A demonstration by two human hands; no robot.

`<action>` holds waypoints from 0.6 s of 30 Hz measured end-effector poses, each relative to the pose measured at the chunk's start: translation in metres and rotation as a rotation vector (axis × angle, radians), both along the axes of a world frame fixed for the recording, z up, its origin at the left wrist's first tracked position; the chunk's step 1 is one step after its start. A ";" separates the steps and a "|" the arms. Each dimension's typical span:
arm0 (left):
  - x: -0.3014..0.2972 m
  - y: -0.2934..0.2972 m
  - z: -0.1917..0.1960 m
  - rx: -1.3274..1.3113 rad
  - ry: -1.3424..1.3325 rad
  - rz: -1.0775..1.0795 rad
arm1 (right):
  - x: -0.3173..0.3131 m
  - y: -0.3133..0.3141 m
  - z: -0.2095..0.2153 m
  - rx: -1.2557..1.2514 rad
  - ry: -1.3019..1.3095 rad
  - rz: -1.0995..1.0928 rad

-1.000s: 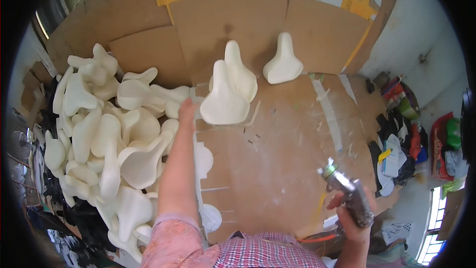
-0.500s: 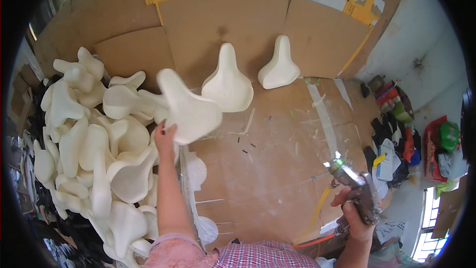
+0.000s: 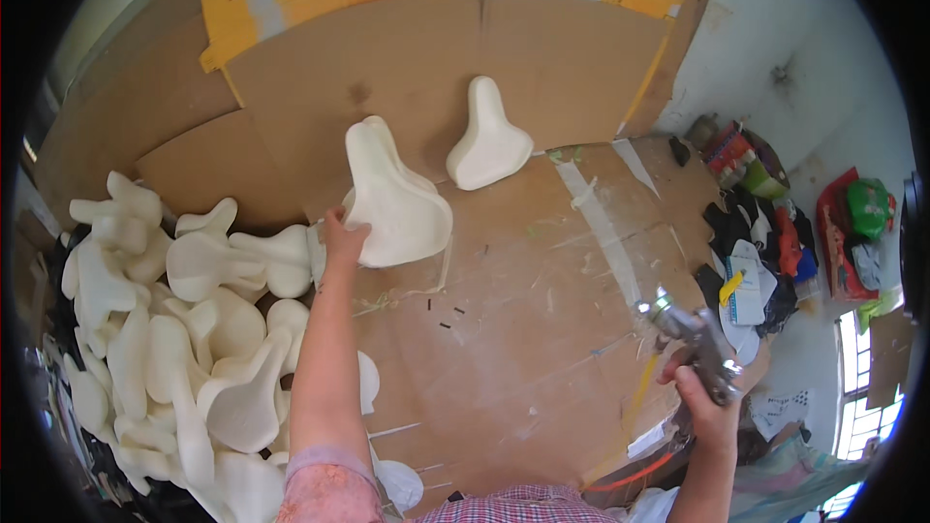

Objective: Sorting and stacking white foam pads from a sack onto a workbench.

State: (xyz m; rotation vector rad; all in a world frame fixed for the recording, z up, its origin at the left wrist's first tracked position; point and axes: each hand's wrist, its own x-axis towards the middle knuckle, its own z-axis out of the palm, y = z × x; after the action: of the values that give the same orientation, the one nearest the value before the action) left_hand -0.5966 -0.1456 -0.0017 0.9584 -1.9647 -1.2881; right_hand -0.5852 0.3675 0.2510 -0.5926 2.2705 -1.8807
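Note:
My left hand grips the near edge of a cream foam saddle shape and holds it over the cardboard-covered table. A second cream foam saddle leans against the cardboard back wall, to the right of the one I hold. My right hand is closed around a metal spray gun at the table's right edge, its nozzle pointing up and to the left. The spray gun is well apart from both saddles.
A big heap of several cream foam saddles fills the left side. Cardboard sheets stand behind the table. Cloths and bags lie at the right. An orange hose runs below the spray gun.
My left hand has carried the foam saddle from beside the heap to the right and farther back. The right hand with the spray gun has stayed about where it was.

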 end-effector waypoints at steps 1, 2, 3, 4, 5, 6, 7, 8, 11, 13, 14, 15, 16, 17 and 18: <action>-0.014 0.016 0.005 0.070 -0.004 -0.041 | -0.002 0.010 0.000 -0.030 0.035 -0.053; -0.013 0.017 0.014 0.112 -0.020 -0.051 | -0.004 0.013 -0.001 -0.087 0.059 -0.076; -0.014 0.011 0.015 0.070 -0.162 -0.084 | -0.004 0.011 0.002 -0.127 0.094 -0.101; -0.015 0.010 0.015 0.061 -0.167 -0.093 | -0.008 0.011 0.003 -0.134 0.090 -0.111; -0.014 0.011 0.014 0.107 -0.193 -0.221 | -0.013 0.010 0.004 -0.096 0.044 -0.095; -0.011 0.012 0.013 0.153 -0.221 -0.349 | -0.016 0.010 0.003 -0.058 -0.002 -0.079; -0.008 0.010 0.012 0.143 -0.227 -0.355 | -0.023 0.011 -0.010 -0.039 -0.037 -0.053; 0.000 0.006 0.010 0.118 -0.276 -0.351 | -0.028 0.010 -0.022 -0.024 -0.093 -0.057; 0.006 0.017 0.013 0.073 -0.368 -0.348 | -0.044 0.022 -0.048 0.026 -0.156 -0.031; 0.003 0.054 0.057 0.047 -0.161 -0.329 | -0.050 0.026 -0.060 -0.085 -0.148 -0.051; -0.003 0.064 0.072 0.046 -0.173 -0.336 | -0.051 0.027 -0.065 -0.087 -0.159 -0.059; -0.015 0.075 0.086 0.171 -0.039 -0.416 | -0.055 0.030 -0.070 -0.055 -0.169 -0.037; -0.035 0.088 0.094 0.297 0.102 -0.490 | -0.061 0.034 -0.075 -0.021 -0.174 -0.011; -0.065 0.105 0.096 0.315 0.097 -0.479 | -0.065 0.037 -0.084 -0.014 -0.178 -0.011; -0.096 0.119 0.099 0.329 0.092 -0.467 | -0.066 0.040 -0.097 0.007 -0.213 -0.010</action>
State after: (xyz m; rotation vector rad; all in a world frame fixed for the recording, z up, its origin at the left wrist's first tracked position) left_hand -0.6922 -0.0264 0.0971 0.5800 -2.0105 -1.9245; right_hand -0.6507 0.4076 0.1540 -0.3611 2.1473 -1.8413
